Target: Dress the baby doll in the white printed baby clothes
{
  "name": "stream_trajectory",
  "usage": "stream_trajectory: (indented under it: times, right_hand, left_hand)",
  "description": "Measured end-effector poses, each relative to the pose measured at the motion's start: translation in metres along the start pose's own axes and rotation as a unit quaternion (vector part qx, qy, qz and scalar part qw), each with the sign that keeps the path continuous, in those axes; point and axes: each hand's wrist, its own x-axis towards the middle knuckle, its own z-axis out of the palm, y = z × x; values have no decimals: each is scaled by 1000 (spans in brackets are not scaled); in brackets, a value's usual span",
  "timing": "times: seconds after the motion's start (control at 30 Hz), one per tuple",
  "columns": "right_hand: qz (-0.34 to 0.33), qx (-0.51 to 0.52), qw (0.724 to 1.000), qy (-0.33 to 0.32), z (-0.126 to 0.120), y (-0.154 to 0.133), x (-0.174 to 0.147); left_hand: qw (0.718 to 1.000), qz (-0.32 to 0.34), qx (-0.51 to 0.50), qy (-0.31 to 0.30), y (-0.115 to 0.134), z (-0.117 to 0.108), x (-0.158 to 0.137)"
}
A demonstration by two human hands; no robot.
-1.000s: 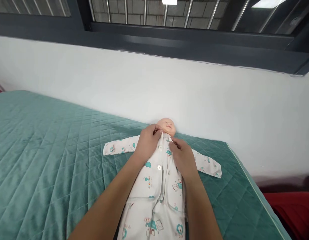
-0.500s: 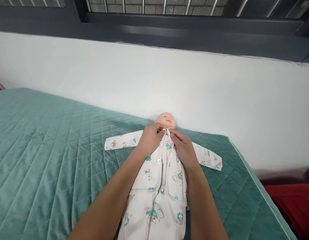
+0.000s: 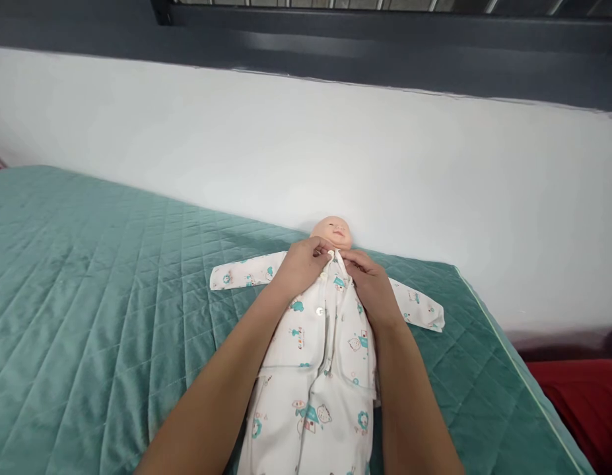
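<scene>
A baby doll [image 3: 334, 229] lies on its back on the quilted cover, dressed in a white printed baby jacket [image 3: 296, 330] and matching pants [image 3: 286, 422]. Just below the doll's chin, my left hand [image 3: 304, 265] pinches the jacket's front edge near the collar, beside a white button [image 3: 323, 276]. Opposite it, my right hand [image 3: 369, 280] grips the other front edge at the collar. Farther down, another button [image 3: 320, 311] shows, and the front edges hang apart there. Both sleeves spread outward. My fingers partly hide the collar and the doll's neck.
A green quilted bed cover [image 3: 112, 297] spreads under the doll, its piped edge [image 3: 513, 359] running down the right. Behind stands a white wall [image 3: 286, 145] below a dark window frame [image 3: 335, 56]. Something red [image 3: 573, 396] sits beyond the right edge.
The view has tilted slightly downward, so less of the window shows. Both hands stay at the collar, their fingers shifting only a little on the jacket edges.
</scene>
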Motion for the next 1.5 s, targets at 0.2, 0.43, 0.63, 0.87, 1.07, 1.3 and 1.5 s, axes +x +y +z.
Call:
stream_trajectory:
  times: [0.2, 0.43, 0.63, 0.87, 1.07, 1.3, 1.5]
  right_hand:
    - [17, -16, 999, 23, 3, -7, 0]
    - [34, -82, 995, 33, 10, -13, 0]
    - [71, -91, 993, 28, 10, -17, 0]
    - [70, -97, 993, 12, 10, -25, -4]
    - [52, -107, 993, 4, 10, -21, -3]
    - [70, -127, 989, -3, 9, -18, -2]
    - [87, -128, 988, 2, 9, -24, -3]
  left_hand:
    - [1000, 0, -26, 16, -5, 1, 2]
    - [996, -44, -67, 25, -11, 3, 4]
    - [994, -48, -101, 6, -6, -1, 3]
    - [996, -78, -49, -6, 2, 1, 1]
    - [993, -97, -64, 7, 0, 6, 4]
    - [989, -125, -81, 0, 4, 3, 2]
    - [978, -126, -163, -11, 1, 1, 1]
